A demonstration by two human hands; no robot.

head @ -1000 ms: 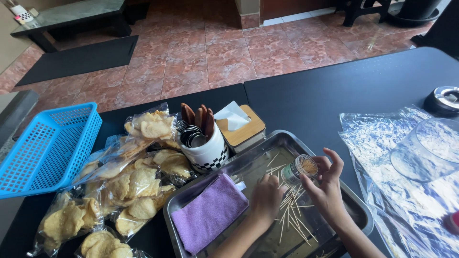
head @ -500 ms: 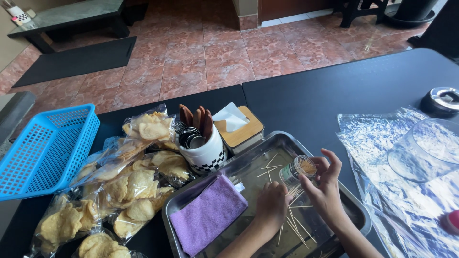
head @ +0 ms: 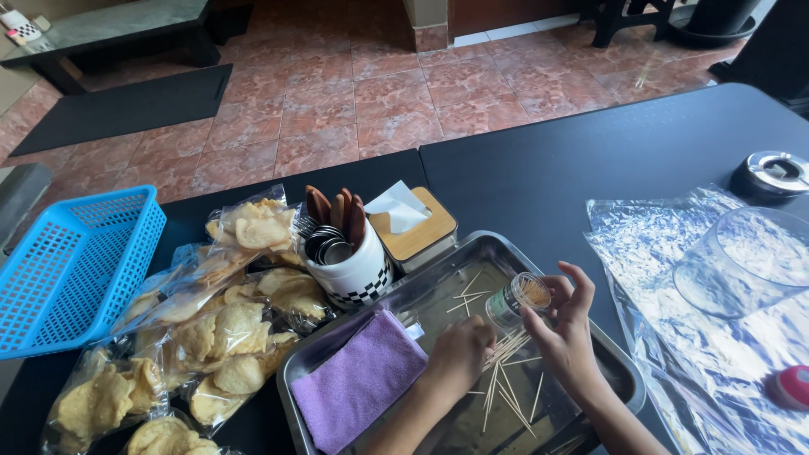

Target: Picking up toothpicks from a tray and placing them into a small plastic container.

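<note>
My right hand [head: 566,330] holds a small clear toothpick jar [head: 516,300] tilted on its side over a metal tray [head: 438,282]. Down on the tray floor, my left hand [head: 459,354] has its fingers curled over a bunch of loose toothpicks [head: 504,383]. More toothpicks lie scattered toward the tray's far end. A folded purple cloth [head: 358,381] lies in the tray's left part, just left of my left hand.
Bags of crackers [head: 211,329] lie left of the tray, and a blue plastic basket [head: 72,265] stands beyond them. A checkered cutlery cup [head: 347,261] and a tissue box [head: 415,229] stand behind the tray. Clear plastic sheeting [head: 674,253], a glass bowl [head: 748,261] and an ashtray [head: 771,173] are on the right.
My left hand has slid a little across the tray over the toothpicks. The jar stays in my right hand at about the same place.
</note>
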